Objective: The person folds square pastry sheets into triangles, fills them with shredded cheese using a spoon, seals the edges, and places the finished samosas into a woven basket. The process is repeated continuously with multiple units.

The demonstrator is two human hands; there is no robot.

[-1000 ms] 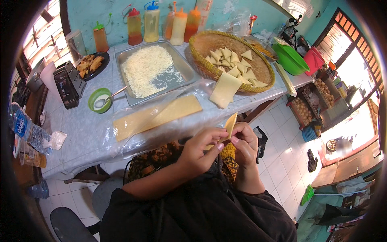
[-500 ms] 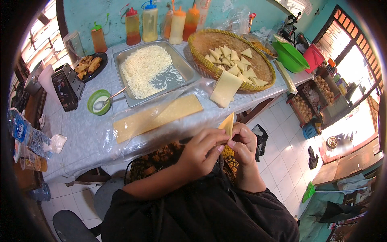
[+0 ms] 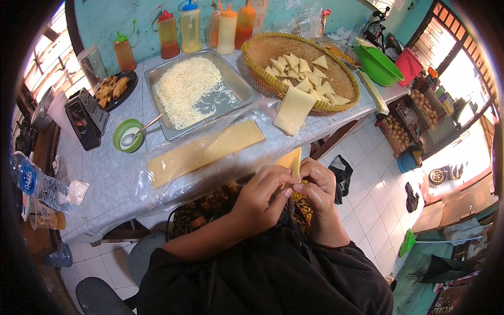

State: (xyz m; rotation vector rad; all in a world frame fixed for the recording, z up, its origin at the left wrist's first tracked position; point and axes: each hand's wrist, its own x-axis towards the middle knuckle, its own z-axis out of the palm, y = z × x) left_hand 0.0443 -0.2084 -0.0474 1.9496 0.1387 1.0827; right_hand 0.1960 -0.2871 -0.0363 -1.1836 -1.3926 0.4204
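Work surface: I view a table point(image 3: 100, 181) with a grey-white marbled, tile-patterned top; clear plastic sheeting point(image 3: 142, 181) covers part of its near side, with a long dough strip point(image 3: 207, 152) lying there.
Table load: shallow metal tray point(image 3: 244, 89) with white shreds point(image 3: 184, 89); green bowl point(image 3: 118, 137) with a spoon point(image 3: 149, 124); round woven basket point(image 3: 344, 62) with dough triangles point(image 3: 314, 79); flat dough sheets point(image 3: 293, 113) touching the basket's near rim.
Room: turquoise wall point(image 3: 118, 21) behind a row of squeeze bottles; white tiled floor point(image 3: 359, 199); rack point(image 3: 403, 122) of round produce at right; barred window point(image 3: 60, 52) at left.
Folded dough piece: located above the lap point(image 3: 189, 212), just off the table's near edge; I register it point(image 3: 290, 159) between both hands.
Left hand: thumb and fingers point(image 3: 265, 191) pinch the dough's lower left side.
Right hand: thumb and fingers point(image 3: 315, 184) pinch its lower right side, near the left fingertips.
Labels: water bottle point(image 3: 39, 181) at far left bears a blue band with white lettering; a small red packet point(image 3: 325, 20) stands by the wall, its print too small for me to read.
Phone: upright, dark point(image 3: 84, 126); screen content indistinct at my end.
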